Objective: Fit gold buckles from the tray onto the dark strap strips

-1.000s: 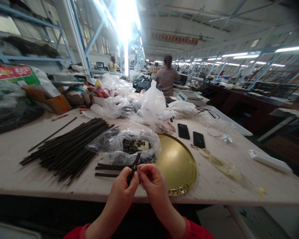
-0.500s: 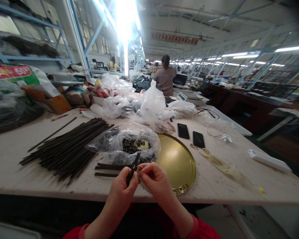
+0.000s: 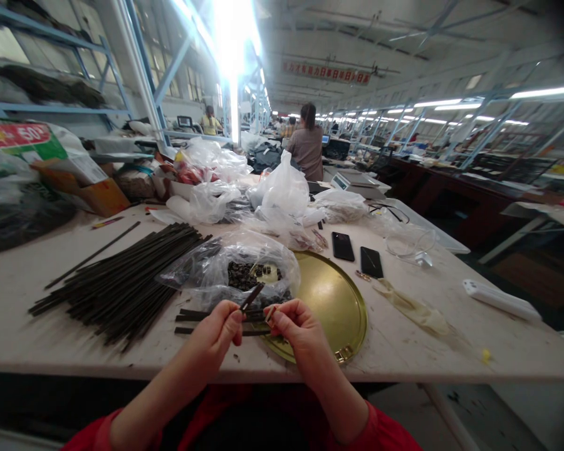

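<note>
My left hand (image 3: pixel 214 335) pinches a short black strip (image 3: pixel 250 298) that points up and to the right. Close beside it, my right hand (image 3: pixel 295 326) pinches a small gold metal piece (image 3: pixel 271 313) between thumb and fingers. Both hands hover over the near edge of the table, just in front of a round gold tray (image 3: pixel 331 300). Behind them lies a clear plastic bag (image 3: pixel 237 272) with small dark and gold parts. Two or three cut black strips (image 3: pixel 202 321) lie flat under my hands. A large bundle of long black strips (image 3: pixel 122 282) spreads to the left.
Two black phones (image 3: pixel 357 254) lie beyond the tray. Gold clasps (image 3: pixel 342 356) rest on the tray's near rim. A white power strip (image 3: pixel 501 300) sits at the right, with plastic bags (image 3: pixel 282 188), boxes and a scale (image 3: pixel 357 180) farther back. A person in brown (image 3: pixel 308 144) stands beyond.
My hands have drawn slightly apart; the left hand moved left and tilted the black strip more to the right, and the right hand now shows the gold piece.
</note>
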`<state>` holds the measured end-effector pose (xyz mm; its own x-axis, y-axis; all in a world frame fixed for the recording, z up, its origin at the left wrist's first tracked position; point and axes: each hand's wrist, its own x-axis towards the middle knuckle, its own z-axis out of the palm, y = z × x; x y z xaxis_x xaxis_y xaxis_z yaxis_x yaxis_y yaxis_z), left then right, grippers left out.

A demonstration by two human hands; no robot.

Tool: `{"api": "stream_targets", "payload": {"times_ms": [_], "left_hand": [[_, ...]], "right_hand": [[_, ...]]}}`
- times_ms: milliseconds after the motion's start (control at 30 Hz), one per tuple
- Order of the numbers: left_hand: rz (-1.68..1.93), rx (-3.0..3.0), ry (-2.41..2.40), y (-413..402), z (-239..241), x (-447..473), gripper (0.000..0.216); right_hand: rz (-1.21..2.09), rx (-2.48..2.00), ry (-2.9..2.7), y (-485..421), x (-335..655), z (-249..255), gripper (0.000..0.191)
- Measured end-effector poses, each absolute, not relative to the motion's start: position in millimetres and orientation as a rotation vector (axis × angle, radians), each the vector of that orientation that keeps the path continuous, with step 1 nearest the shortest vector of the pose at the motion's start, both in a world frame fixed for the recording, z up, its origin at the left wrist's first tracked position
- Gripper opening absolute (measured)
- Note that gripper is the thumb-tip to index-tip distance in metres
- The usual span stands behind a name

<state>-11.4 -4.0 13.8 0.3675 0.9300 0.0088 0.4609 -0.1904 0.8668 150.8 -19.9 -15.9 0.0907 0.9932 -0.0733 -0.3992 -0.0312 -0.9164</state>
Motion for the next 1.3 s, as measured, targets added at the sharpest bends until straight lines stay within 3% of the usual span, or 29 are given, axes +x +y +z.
{"api": "stream_targets", "payload": {"times_ms": [133,433,833,1300], "left_hand": [[0.521,1.878,1.233,-4.3,15.9,-24.9,0.026],[0.501,1.857,1.171,-15.5,8.7,-16.3,0.023],[0.563,1.660,1.026,-20.0,-3.1,-16.2,0.021],[0.605,1.508,1.083,-23.0,-7.8,-12.1,0.025]], "right_hand": [[1.408,-0.919,-0.697,-19.9,149.9,-14.3,0.023],[1.646,-0.827,-0.493,-32.8,134.1,-9.5,0.029],[1.471,-0.971,-0.845,-45.7,124.1,-18.5,0.021],[1.561,-0.952,-0.795,-46.3,127.7,-21.2,0.015]]}}
